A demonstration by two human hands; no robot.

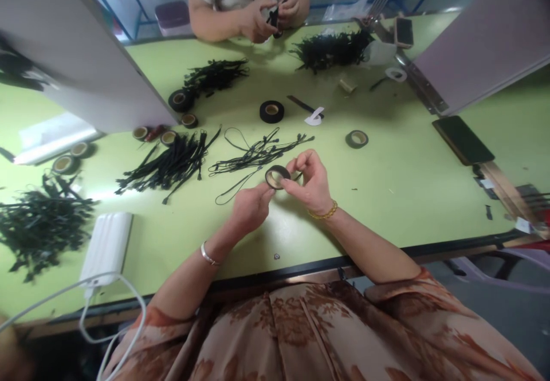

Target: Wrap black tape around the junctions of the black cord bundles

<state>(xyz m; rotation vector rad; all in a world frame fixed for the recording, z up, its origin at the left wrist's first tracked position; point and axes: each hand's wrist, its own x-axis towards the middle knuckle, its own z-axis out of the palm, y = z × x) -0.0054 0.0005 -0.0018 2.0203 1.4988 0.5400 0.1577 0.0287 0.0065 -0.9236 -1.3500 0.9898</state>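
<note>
My right hand (311, 183) is closed on a roll of black tape (277, 177), its thumb at the roll's core and its fingers curled behind. My left hand (251, 206) is pinched just left of the roll, its fingertips against the roll's lower edge; what lies between them is hidden. A short dark strand shows beside the right fingers, too small to name. Just beyond my hands lies a loose bunch of thin black cables (253, 156), one looping close to my left hand. To its left is a thicker bundle of black cables (172, 163).
Across the green table (387, 197), a co-worker's hands (268, 19) handle a small black item. More cable piles (43, 220) and tape rolls (271, 111) lie around. A white power bank (107, 246) with a cord is at left, a phone (463, 139) at right. Upright panels (86, 48) flank the table.
</note>
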